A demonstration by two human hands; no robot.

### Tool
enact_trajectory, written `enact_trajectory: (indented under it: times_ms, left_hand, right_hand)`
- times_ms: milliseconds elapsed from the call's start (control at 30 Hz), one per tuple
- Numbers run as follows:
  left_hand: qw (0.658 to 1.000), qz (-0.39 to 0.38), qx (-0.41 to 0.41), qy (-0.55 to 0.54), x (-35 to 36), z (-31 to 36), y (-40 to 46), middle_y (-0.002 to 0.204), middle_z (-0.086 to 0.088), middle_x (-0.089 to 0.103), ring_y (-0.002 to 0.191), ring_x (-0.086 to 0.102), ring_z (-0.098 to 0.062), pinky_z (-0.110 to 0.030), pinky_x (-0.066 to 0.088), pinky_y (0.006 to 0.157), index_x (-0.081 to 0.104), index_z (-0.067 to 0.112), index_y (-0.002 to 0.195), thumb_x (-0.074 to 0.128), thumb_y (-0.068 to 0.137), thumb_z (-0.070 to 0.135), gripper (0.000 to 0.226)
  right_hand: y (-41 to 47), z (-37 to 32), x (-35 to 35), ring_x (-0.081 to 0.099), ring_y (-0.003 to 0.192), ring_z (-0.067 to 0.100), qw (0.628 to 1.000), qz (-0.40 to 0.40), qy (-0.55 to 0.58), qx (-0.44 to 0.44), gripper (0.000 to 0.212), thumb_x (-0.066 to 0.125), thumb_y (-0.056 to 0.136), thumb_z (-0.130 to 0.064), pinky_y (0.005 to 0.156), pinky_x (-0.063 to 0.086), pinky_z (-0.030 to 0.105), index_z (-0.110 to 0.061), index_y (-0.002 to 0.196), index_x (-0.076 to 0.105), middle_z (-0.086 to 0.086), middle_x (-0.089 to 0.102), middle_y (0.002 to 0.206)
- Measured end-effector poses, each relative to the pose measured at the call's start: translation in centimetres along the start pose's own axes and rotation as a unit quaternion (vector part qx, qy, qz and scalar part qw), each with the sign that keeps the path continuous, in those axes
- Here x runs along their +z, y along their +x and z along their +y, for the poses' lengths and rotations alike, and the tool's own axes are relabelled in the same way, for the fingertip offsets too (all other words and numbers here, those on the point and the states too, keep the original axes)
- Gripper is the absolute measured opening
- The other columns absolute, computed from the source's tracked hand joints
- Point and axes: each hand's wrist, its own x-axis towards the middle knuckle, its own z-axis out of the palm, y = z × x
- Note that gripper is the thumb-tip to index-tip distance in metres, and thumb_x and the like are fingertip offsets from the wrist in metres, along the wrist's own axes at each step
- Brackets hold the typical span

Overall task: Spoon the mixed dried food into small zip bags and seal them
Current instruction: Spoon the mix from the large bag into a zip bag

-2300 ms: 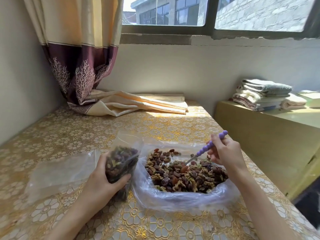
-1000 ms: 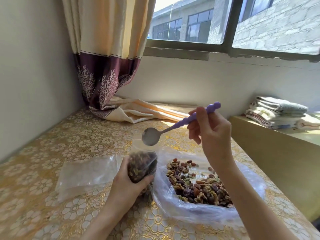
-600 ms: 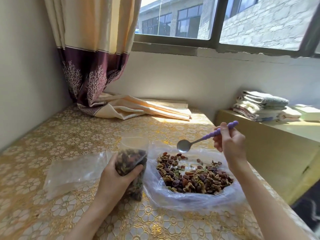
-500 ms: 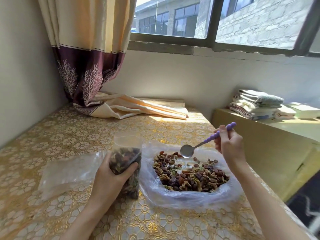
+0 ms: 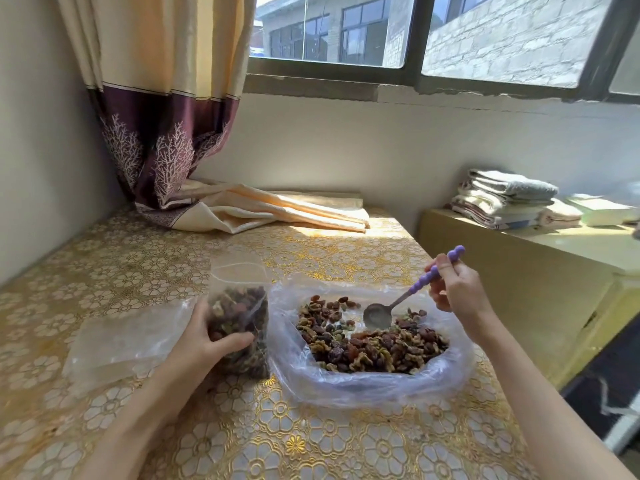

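Note:
A small clear zip bag (image 5: 239, 313), largely filled with mixed dried food, stands upright on the table with its top open. My left hand (image 5: 201, 344) grips it round the middle. To its right lies a large open plastic bag (image 5: 367, 382) holding a heap of mixed dried food (image 5: 370, 341). My right hand (image 5: 453, 292) pinches the purple beaded handle of a metal spoon (image 5: 377, 315). The spoon's empty bowl touches the far side of the heap.
A pile of empty clear bags (image 5: 128, 341) lies left of the zip bag on the gold floral tablecloth (image 5: 311, 438). A curtain (image 5: 166, 98) drapes onto the table's back. Folded towels (image 5: 505, 199) sit on a lower cabinet (image 5: 554, 271) to the right.
My right hand tipped the spoon over the zip bag, then carried it back right and lowered it, empty, into the heap. My left hand kept hold of the zip bag.

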Motion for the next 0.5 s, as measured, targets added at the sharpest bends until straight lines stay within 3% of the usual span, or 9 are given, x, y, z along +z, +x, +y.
enact_trajectory:
  times_ms: [100,200,367,500]
  left_hand:
    - [0.998,-0.059,-0.021,-0.024,-0.6,0.1,-0.1,0.108,-0.003,0.067,0.103,0.063,-0.023,-0.044,0.047,0.092,0.052,0.036,0.114,0.075,0.04,0.029,0.077]
    - [0.995,-0.09,-0.038,-0.025,-1.1,0.1,-0.2,0.102,0.0,0.071,0.098,0.066,-0.02,-0.038,0.049,0.086,0.054,0.029,0.113,0.077,0.045,0.018,0.072]
    - [0.997,-0.066,-0.029,-0.018,-1.2,0.1,-0.1,0.101,0.0,0.072,0.096,0.067,-0.017,-0.037,0.048,0.086,0.06,0.025,0.111,0.084,0.054,0.006,0.065]
    - [0.999,-0.037,0.006,-0.002,-0.9,0.3,0.0,0.1,0.002,0.072,0.095,0.067,-0.014,-0.038,0.047,0.09,0.071,0.039,0.095,0.081,0.055,0.01,0.05]
  right_hand:
    - [-0.1,0.1,0.6,0.038,0.046,0.013,0.999,-0.04,-0.012,0.026,0.034,0.035,0.102,-0.023,0.04,0.027,0.02,-0.005,0.078,0.052,0.003,0.063,0.055]
    - [0.0,0.5,1.1,0.039,0.042,0.01,0.996,-0.06,-0.006,0.062,0.036,0.039,0.102,-0.023,0.036,0.028,0.017,-0.005,0.074,0.052,0.007,0.062,0.055]
    - [0.2,1.6,1.4,0.043,0.035,0.008,0.993,-0.057,-0.003,0.099,0.039,0.043,0.1,-0.023,0.03,0.029,0.016,-0.002,0.07,0.057,0.008,0.057,0.052]
    - [0.5,2.0,1.5,0.044,0.034,0.009,0.991,-0.056,0.015,0.121,0.04,0.044,0.1,-0.023,0.029,0.03,0.016,-0.001,0.069,0.057,0.01,0.057,0.054]
